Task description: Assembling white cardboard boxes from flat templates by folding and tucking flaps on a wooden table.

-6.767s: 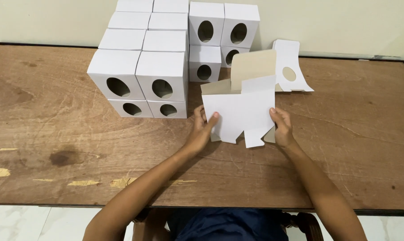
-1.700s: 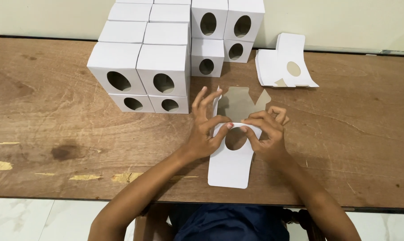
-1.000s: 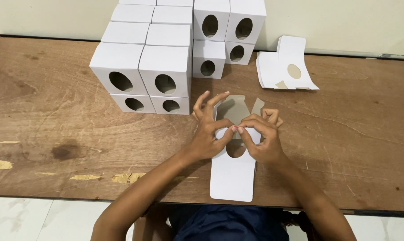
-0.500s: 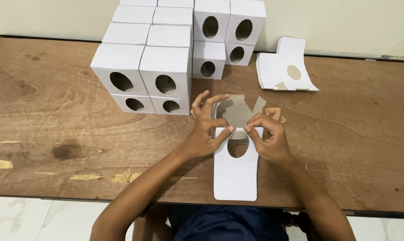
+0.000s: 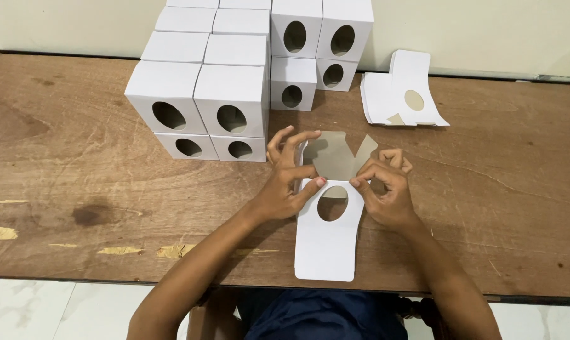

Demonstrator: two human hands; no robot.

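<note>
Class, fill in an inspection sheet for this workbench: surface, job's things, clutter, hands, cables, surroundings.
Surface: brown wooden table, worn, with a dark stain and pale chipped patches near the front edge.
Job's things: white card blank with an oval hole, partly folded, brown inside flaps up.
Clutter: stacked white boxes with oval holes; pile of flat blanks at back right.
Hands: left hand and right hand both pinch the blank near its hole.
Cables: nothing seen.
Surroundings: pale wall behind; light floor in front.

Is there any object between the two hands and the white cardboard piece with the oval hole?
Nothing visible. The left hand and right hand already grip the cardboard piece directly. The stacked boxes stand behind, apart from it.
</note>
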